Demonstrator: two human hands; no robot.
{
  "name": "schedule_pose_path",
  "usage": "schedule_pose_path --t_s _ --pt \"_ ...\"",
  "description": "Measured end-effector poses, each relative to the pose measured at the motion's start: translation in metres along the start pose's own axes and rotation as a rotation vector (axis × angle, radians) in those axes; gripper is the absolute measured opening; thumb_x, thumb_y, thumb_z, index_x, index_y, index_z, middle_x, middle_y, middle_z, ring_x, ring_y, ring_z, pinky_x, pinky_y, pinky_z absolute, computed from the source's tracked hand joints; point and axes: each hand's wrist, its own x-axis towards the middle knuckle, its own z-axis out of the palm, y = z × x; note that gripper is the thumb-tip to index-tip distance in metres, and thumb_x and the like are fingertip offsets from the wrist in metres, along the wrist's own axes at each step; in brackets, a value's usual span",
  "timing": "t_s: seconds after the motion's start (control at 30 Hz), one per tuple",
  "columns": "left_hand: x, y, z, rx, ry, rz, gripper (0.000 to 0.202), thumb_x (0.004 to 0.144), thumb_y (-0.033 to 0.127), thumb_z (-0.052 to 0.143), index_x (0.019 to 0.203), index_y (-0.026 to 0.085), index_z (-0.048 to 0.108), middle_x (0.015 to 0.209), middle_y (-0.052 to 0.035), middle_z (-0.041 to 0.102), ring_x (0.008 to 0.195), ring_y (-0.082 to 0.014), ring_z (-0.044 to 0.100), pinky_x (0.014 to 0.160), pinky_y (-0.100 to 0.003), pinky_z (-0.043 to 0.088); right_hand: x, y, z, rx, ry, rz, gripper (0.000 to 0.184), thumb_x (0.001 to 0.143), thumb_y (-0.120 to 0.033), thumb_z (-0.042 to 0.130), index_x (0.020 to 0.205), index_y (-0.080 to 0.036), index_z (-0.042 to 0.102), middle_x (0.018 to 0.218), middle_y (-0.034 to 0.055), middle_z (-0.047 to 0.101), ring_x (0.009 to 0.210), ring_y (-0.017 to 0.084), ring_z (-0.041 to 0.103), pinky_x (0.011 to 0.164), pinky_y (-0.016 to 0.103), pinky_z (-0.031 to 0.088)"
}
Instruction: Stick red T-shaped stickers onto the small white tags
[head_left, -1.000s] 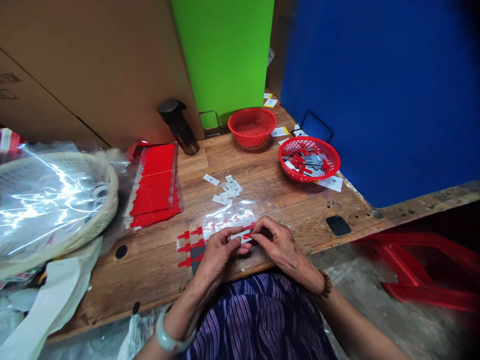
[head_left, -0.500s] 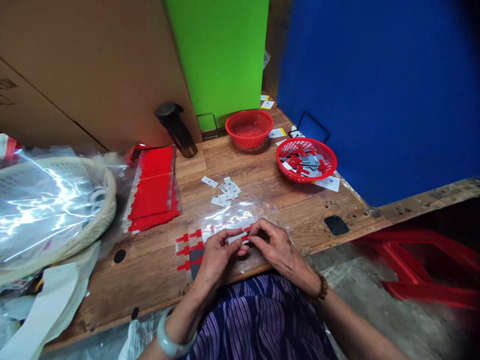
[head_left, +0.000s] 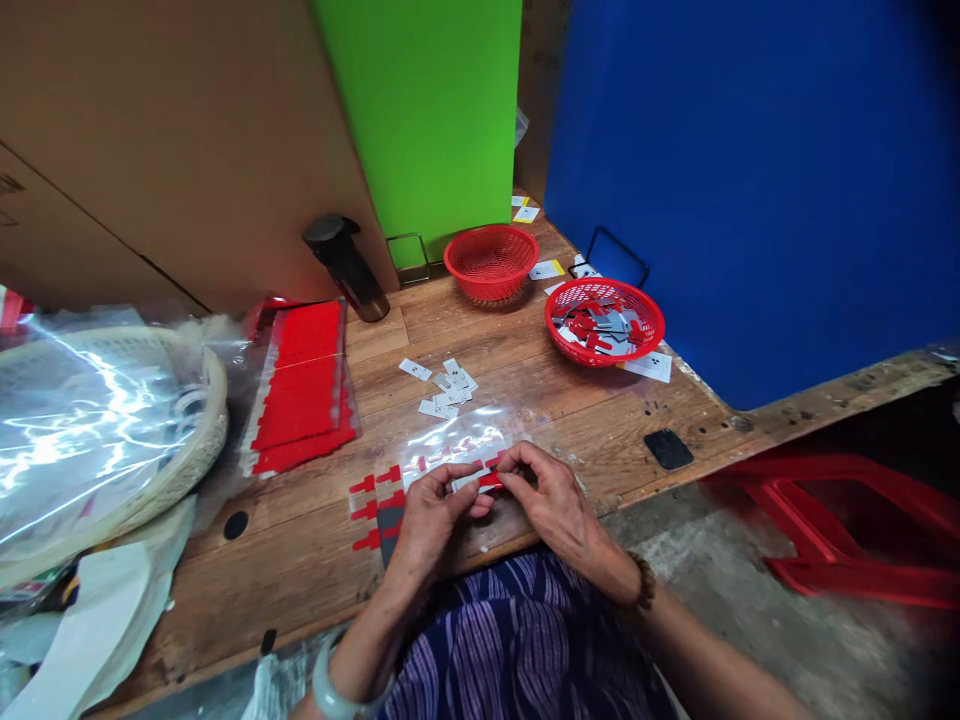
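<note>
My left hand [head_left: 431,525] pinches a small white strip [head_left: 466,481] between thumb and fingers. At its right end my right hand [head_left: 551,510] is closed on a small red cut-out piece [head_left: 491,480]. The fingertips partly hide where the strip and the red piece meet. Beneath the hands lies a clear plastic sheet [head_left: 454,435]. Left of my left hand, red notched pieces [head_left: 365,510] stand in rows, with a dark grey piece [head_left: 388,525] beside them. Beyond the sheet is a loose pile of small printed white labels [head_left: 454,382].
Stacked red sheets [head_left: 304,385] lie left, beside a black flask [head_left: 349,270]. One red basket [head_left: 491,262] stands at the back; another basket [head_left: 652,335] holds red and grey pieces. A plastic-covered cream basket [head_left: 214,400] fills the far left. A blue panel [head_left: 750,200] borders the right.
The view has shifted slightly. Both hands stay close together over the sheet, and more of the red piece shows between the fingertips.
</note>
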Motion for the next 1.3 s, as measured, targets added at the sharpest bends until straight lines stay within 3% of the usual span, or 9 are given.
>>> schedule_pose_path --t_s 0.43,0.8,1.17,1.3 --pt "0.000 0.000 0.001 -0.069 0.050 -0.059 0.036 0.058 0.020 0.079 0.088 0.009 0.062 0.058 -0.0057 0.070 0.052 -0.0127 0.066 0.055 -0.017 0.053 0.004 0.004 0.006 -0.168 0.027 -0.020 0.011 0.081 -0.011 0.047 0.077 -0.020 0.053 0.072 -0.0020 0.056 0.067 0.012 0.051 0.064 0.024 0.036" --pt "-0.002 0.002 0.004 -0.070 0.055 -0.063 0.038 0.055 0.020 0.080 0.087 0.009 0.062 0.059 -0.0050 0.070 0.054 -0.0132 0.067 0.056 -0.017 0.053 0.005 0.009 0.010 -0.181 0.047 -0.033 0.011 0.079 -0.011 0.046 0.077 -0.020 0.051 0.075 -0.0004 0.056 0.069 0.014 0.050 0.063 0.025 0.037" --pt "-0.003 -0.001 0.003 -0.103 0.078 -0.078 0.029 0.061 0.013 0.076 0.085 0.009 0.061 0.063 -0.0072 0.071 0.055 -0.0135 0.068 0.056 -0.017 0.054 0.006 0.014 0.013 -0.192 0.021 -0.073 0.011 0.081 -0.012 0.046 0.079 -0.020 0.055 0.075 -0.0004 0.056 0.070 0.014 0.051 0.064 0.024 0.038" --pt "-0.002 -0.002 0.001 -0.103 0.088 -0.095 0.026 0.064 0.009 0.073 0.087 0.008 0.060 0.062 -0.0074 0.071 0.054 -0.0138 0.068 0.057 -0.018 0.055 0.008 0.018 0.011 -0.188 0.025 -0.063 0.022 0.080 -0.014 0.048 0.100 -0.021 0.053 0.075 -0.0012 0.055 0.070 0.014 0.052 0.067 0.026 0.040"
